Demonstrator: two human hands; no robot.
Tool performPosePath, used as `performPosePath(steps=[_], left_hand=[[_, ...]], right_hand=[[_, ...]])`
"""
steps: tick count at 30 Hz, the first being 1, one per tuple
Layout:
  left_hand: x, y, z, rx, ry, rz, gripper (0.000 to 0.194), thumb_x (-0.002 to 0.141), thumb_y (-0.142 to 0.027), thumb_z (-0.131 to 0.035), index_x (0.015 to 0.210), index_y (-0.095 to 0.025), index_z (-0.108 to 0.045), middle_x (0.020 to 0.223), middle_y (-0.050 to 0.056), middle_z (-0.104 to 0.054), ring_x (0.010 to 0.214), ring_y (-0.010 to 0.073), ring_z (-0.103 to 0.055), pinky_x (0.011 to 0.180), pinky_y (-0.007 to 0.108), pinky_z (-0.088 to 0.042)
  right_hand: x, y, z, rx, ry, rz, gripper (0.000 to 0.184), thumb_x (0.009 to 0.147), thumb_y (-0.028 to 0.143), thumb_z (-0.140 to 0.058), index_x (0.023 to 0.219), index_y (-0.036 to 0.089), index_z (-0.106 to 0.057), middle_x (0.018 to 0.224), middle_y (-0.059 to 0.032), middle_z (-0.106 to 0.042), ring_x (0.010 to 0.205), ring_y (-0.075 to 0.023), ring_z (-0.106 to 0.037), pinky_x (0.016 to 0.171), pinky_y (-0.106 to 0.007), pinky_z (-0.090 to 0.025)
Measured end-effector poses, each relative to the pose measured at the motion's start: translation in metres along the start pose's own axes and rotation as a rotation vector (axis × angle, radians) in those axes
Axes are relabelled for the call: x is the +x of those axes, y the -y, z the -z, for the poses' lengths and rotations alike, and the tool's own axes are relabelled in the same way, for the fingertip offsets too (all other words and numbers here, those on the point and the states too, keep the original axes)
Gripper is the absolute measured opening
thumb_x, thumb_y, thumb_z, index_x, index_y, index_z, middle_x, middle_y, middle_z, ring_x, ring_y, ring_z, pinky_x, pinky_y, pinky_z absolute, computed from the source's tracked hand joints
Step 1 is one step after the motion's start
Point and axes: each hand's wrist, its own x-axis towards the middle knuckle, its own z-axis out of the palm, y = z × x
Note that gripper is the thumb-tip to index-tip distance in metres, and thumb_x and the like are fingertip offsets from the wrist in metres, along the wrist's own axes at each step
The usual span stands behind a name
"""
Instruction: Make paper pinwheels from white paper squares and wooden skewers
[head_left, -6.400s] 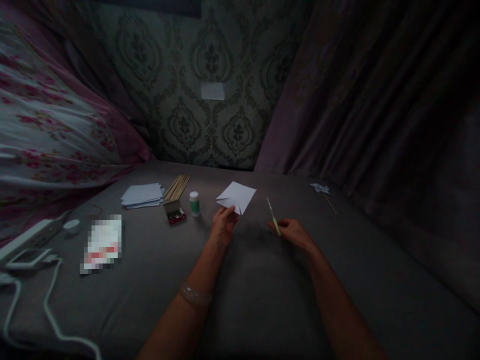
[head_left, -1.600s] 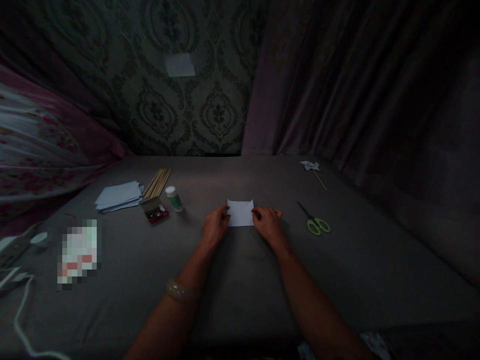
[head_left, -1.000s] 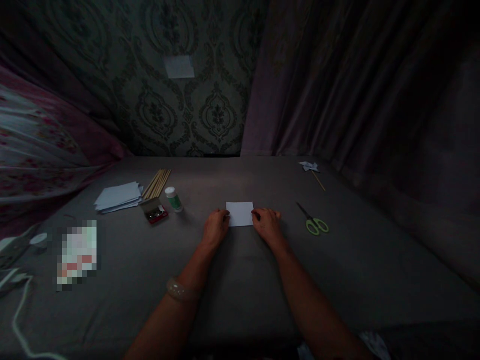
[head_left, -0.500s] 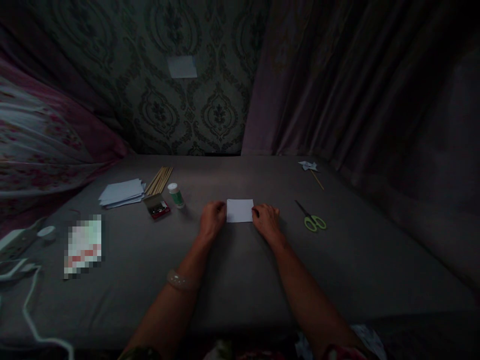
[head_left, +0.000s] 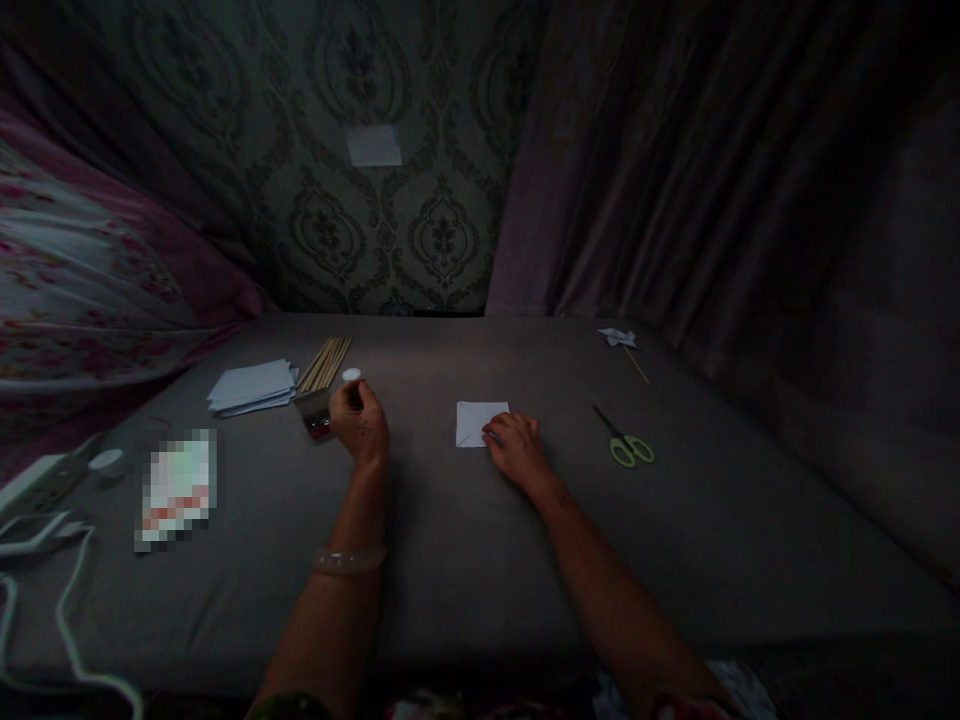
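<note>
A small white sheet of paper lies flat on the cloth-covered table, with faint diagonal lines on it. Bent fingers of my right hand press on its right part and cover that corner. My left hand is over to the left with curled fingers, in front of a white-capped bottle. Only the bottle's cap shows above the hand, and whether the fingers grip it is hidden. Right beside the left hand is an open small box with shiny little pieces inside, partly covered.
Behind the box lie thin wooden sticks and a stack of white paper. Green-handled scissors and a paper pinwheel on a stick lie to the right. A power strip with a white cable is at the left edge.
My left hand has let go of the paper's left edge and moved left to the bottle and box. My right hand has slid from the right edge onto the paper.
</note>
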Motion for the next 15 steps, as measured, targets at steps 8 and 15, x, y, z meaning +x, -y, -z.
performPosePath(steps=[8, 15], left_hand=[[0.016, 0.018, 0.007, 0.051, -0.062, 0.051, 0.012, 0.076, -0.017, -0.050, 0.087, -0.016, -0.056, 0.087, 0.005, -0.057, 0.084, 0.0197, -0.057, 0.083, 0.035, -0.046], [0.017, 0.028, 0.008, 0.088, 0.019, 0.025, 0.025, 0.068, -0.008, -0.047, 0.090, -0.017, -0.055, 0.090, 0.008, -0.057, 0.092, 0.0231, -0.056, 0.088, 0.040, -0.043]], right_hand=[[-0.002, -0.003, -0.003, -0.018, 0.019, -0.009, 0.026, 0.088, 0.022, -0.051, 0.109, 0.022, -0.066, 0.117, -0.0060, -0.064, 0.107, -0.0218, -0.052, 0.091, -0.037, -0.031], [-0.003, -0.004, -0.005, -0.035, 0.010, -0.010, 0.026, 0.088, 0.024, -0.051, 0.108, 0.024, -0.067, 0.118, -0.0060, -0.064, 0.108, -0.0210, -0.053, 0.090, -0.038, -0.032]])
